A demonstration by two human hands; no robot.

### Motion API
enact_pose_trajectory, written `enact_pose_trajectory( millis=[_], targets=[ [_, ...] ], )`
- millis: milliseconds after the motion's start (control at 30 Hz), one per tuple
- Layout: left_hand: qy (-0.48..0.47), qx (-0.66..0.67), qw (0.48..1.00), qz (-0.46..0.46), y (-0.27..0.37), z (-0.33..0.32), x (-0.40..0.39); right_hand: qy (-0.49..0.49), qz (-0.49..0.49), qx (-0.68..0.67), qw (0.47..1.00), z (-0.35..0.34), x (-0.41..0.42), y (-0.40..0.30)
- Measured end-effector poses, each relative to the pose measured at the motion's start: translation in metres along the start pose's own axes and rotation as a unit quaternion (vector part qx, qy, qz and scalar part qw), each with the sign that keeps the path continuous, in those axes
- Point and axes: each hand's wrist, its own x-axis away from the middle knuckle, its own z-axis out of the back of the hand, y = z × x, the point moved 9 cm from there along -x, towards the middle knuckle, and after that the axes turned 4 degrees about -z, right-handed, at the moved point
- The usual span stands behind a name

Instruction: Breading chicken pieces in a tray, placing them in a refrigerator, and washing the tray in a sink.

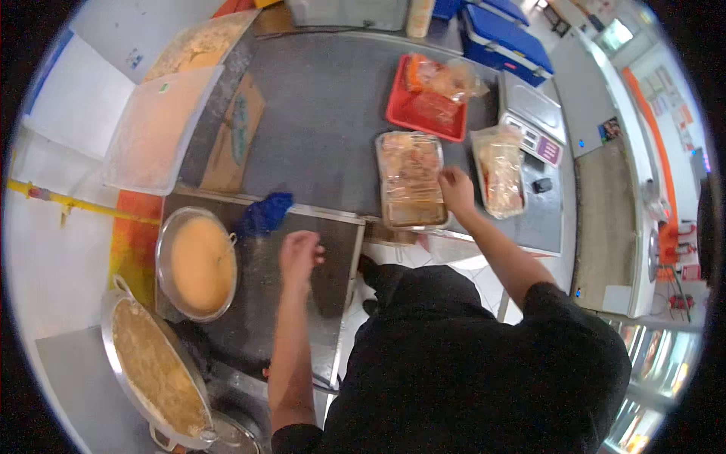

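Note:
My right hand (pixel 455 190), its fingers curled, is at the right rim of a shallow tray (pixel 418 215). Whether it grips the rim is hidden. Pieces of raw-looking meat (pixel 409 159) fill most of that tray, with brownish liquid at its near end. Over the dark lower worktop, my left hand (pixel 299 255) hangs in the air, slightly blurred and with nothing visible in it. Nearest to it are a crumpled blue cloth (pixel 266 213) and a metal bowl (pixel 164 272) of pale orange batter (pixel 203 264).
A large pan (pixel 113 352) of bubbling oil stands at lower left. Further back are a red tray (pixel 397 110) with bagged food, a second wrapped tray (pixel 499 176), a digital scale (pixel 533 119) and a blue cooler box (pixel 505 42). A translucent bin (pixel 159 130) borders the left side.

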Motion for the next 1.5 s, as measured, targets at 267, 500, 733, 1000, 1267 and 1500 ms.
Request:
enact_pose_trajectory(
  millis=[267,500,733,1000,1267,1500],
  targets=[
    [-0.148,-0.192,0.969,0.037,-0.083,-0.188,-0.031,0.227,-0.112,0.003,0.967,0.126,0.088,0.180],
    [-0.083,-0.074,0.992,0.065,-0.114,-0.188,-0.035,0.063,-0.024,-0.179,0.982,0.096,0.039,0.152],
    [-0.006,-0.024,0.997,0.077,-0.131,-0.143,0.043,-0.171,-0.281,-0.465,0.822,-0.046,-0.074,0.104],
    [0.087,0.088,0.992,0.009,-0.141,-0.125,0.138,-0.103,-0.441,-0.545,0.705,-0.101,-0.150,0.133],
    [0.189,0.078,0.979,-0.028,-0.144,-0.116,0.185,-0.051,-0.092,-0.019,0.994,0.020,-0.222,0.057],
    [0.204,0.096,0.974,-0.033,-0.163,-0.128,0.154,0.063,0.021,-0.063,0.996,-0.009,-0.255,0.024]
  ],
)
